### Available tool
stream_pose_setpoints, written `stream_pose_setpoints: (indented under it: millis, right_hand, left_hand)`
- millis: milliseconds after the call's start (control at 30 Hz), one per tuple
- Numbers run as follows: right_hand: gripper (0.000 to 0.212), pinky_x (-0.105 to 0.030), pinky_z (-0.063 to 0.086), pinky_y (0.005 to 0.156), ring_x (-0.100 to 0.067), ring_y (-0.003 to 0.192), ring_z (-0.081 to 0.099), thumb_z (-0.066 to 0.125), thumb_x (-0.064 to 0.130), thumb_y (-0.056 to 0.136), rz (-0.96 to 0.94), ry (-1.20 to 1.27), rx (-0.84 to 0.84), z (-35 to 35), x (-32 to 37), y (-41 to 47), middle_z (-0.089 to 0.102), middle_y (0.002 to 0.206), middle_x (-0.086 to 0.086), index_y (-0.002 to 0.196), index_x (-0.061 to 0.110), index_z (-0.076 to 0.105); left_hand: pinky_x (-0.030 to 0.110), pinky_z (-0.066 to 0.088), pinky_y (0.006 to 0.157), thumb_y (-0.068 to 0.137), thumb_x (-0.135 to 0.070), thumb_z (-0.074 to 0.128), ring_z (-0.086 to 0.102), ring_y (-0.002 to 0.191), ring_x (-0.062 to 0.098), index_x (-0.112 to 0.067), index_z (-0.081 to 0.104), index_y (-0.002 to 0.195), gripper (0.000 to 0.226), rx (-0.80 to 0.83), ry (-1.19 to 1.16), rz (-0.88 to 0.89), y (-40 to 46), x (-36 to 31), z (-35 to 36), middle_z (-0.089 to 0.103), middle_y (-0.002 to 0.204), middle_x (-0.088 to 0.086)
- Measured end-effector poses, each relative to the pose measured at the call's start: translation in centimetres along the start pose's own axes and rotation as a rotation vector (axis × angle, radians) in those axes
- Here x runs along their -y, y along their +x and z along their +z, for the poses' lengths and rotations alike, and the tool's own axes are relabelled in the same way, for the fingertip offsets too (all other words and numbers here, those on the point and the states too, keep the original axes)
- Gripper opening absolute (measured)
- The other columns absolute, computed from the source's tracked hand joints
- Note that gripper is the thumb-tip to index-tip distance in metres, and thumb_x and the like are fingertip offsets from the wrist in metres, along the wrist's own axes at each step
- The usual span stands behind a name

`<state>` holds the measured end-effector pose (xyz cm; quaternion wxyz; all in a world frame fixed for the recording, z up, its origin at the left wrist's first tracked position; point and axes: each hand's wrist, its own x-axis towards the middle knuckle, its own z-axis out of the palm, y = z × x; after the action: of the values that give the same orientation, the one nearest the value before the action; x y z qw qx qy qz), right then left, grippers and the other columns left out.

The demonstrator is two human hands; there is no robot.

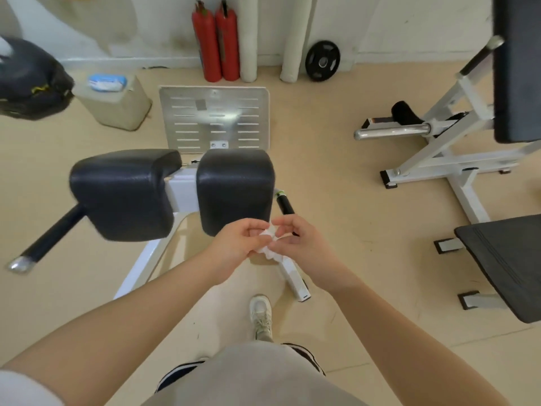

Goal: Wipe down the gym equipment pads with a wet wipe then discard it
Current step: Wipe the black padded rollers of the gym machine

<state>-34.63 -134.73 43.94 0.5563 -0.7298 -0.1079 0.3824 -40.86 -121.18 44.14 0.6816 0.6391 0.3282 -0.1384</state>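
Wet wipe [270, 249] is sitting crumpled between both hands, just below the right pad [235, 189]. Left hand [234, 247] and right hand [298, 244] are both pinching it with curled fingers. Left pad [123, 193] is sitting alongside; metal footplate [213, 118] is lying beyond.

Black pads on the near machine: two, a left pad [123, 194] and a right pad [235, 189], centre of the frame
Hands: two, left hand [234, 244] and right hand [298, 244], both pinching one white wipe [270, 247]
Red fire extinguishers: two, one [206, 45] beside the other [227, 42], top centre
Weight plates: one [322, 60], upper right of centre
Metal footplates: one [215, 118]
Wipe packs: one [106, 82], on one pale container [117, 106], upper left
Black bags: one [29, 80], far left
Shoes: one [260, 316]
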Motion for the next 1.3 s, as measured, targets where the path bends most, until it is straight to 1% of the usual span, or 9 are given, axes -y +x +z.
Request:
stream_pose_setpoints:
  millis: [167, 333, 533, 633, 733, 833, 1000, 1133, 1300]
  right_hand:
    - [0.007, -0.017, 0.048, 0.061, -0.003, 0.065, 0.058, 0.065, 0.017, 0.085, 0.047, -0.018, 0.074, 7.7, 1.5, -2.4, 0.064, 0.075, 0.009, 0.092, 0.015, 0.065]
    - [0.012, -0.018, 0.05, 0.062, -0.009, 0.073, 0.065, 0.061, 0.006, 0.087, 0.082, 0.082, 0.236, 14.6, 1.7, -3.6, 0.066, 0.083, 0.001, 0.092, 0.016, 0.063]
    - [0.019, -0.015, 0.046, 0.058, -0.006, 0.067, 0.055, 0.056, 0.01, 0.09, -0.026, -0.366, 0.319, 19.8, -0.9, -1.2, 0.064, 0.084, 0.004, 0.103, 0.01, 0.07]
    - [0.022, -0.022, 0.05, 0.059, -0.013, 0.068, 0.055, 0.048, 0.0, 0.088, 0.118, -0.282, 0.124, 21.0, -2.2, 2.9, 0.062, 0.084, -0.002, 0.096, 0.01, 0.066]
    - [0.03, -0.024, 0.052, 0.059, -0.02, 0.081, 0.06, 0.04, -0.002, 0.087, 0.275, -0.11, -0.099, 21.5, -3.6, 7.8, 0.062, 0.098, -0.008, 0.105, 0.013, 0.059]
    - [0.031, -0.027, 0.052, 0.069, -0.023, 0.083, 0.062, 0.039, 0.0, 0.087, 0.309, -0.131, -0.221, 22.0, -4.5, 13.0, 0.064, 0.092, -0.006, 0.095, 0.016, 0.064]
    - [0.025, -0.023, 0.04, 0.078, -0.019, 0.084, 0.047, 0.042, -0.002, 0.089, 0.249, -0.413, -0.156, 23.0, -4.6, 20.3, 0.051, 0.085, -0.003, 0.093, 0.009, 0.065]
    - [0.025, -0.017, 0.044, 0.066, -0.019, 0.077, 0.053, 0.041, 0.0, 0.095, 0.39, -0.225, -0.18, 23.6, -2.8, 23.0, 0.054, 0.08, -0.005, 0.098, 0.009, 0.065]
    - [0.023, -0.041, 0.05, 0.079, -0.021, 0.076, 0.055, 0.052, 0.005, 0.09, 0.285, -0.003, -0.246, 23.0, 0.4, 21.9, 0.055, 0.064, 0.007, 0.075, 0.014, 0.066]
  left_hand:
    - [0.031, 0.052, 0.085, 0.085, -0.007, 0.063, 0.061, 0.099, 0.018, -0.027, 0.058, 0.106, 0.03, -0.139, -0.066, 0.073, -6.4, 2.9, -6.3, 0.061, 0.108, 0.001]
    - [0.028, 0.054, 0.078, 0.084, 0.001, 0.061, 0.064, 0.092, 0.02, -0.021, 0.061, 0.101, 0.028, -0.23, -0.081, 0.114, -10.7, 6.2, -12.5, 0.064, 0.103, 0.006]
    - [0.012, 0.047, 0.054, 0.088, -0.009, 0.058, 0.059, 0.073, 0.013, -0.012, 0.062, 0.109, 0.022, -0.251, -0.091, -0.04, -11.1, 10.5, -16.4, 0.063, 0.09, 0.004]
    - [0.021, 0.047, 0.074, 0.09, -0.016, 0.055, 0.06, 0.089, 0.014, -0.015, 0.054, 0.126, 0.035, -0.352, -0.164, -0.064, -8.6, 11.3, -18.6, 0.063, 0.105, 0.002]
    - [0.02, 0.041, 0.077, 0.092, -0.021, 0.052, 0.052, 0.096, 0.009, -0.022, 0.043, 0.136, 0.044, -0.409, 0.058, 0.036, -5.6, 11.0, -20.7, 0.056, 0.111, -0.008]
    - [0.02, 0.039, 0.084, 0.091, -0.016, 0.054, 0.049, 0.102, 0.009, -0.02, 0.039, 0.139, 0.051, -0.395, 0.371, 0.173, -2.0, 9.9, -22.9, 0.052, 0.124, -0.004]
    - [0.028, 0.022, 0.111, 0.089, -0.019, 0.057, 0.024, 0.139, 0.016, -0.017, 0.029, 0.144, 0.062, -0.403, 0.883, 0.322, 4.4, 6.8, -26.5, 0.027, 0.152, -0.001]
    - [0.037, 0.008, 0.116, 0.089, -0.035, 0.056, 0.003, 0.144, 0.023, -0.018, 0.011, 0.148, 0.076, -0.385, 1.31, 0.317, 8.3, 3.9, -28.5, 0.002, 0.157, 0.003]
    - [0.042, 0.014, 0.114, 0.081, -0.034, 0.067, 0.025, 0.138, 0.032, -0.012, 0.032, 0.143, 0.074, -0.314, 1.414, 0.255, 10.4, 2.7, -29.1, 0.027, 0.151, 0.012]
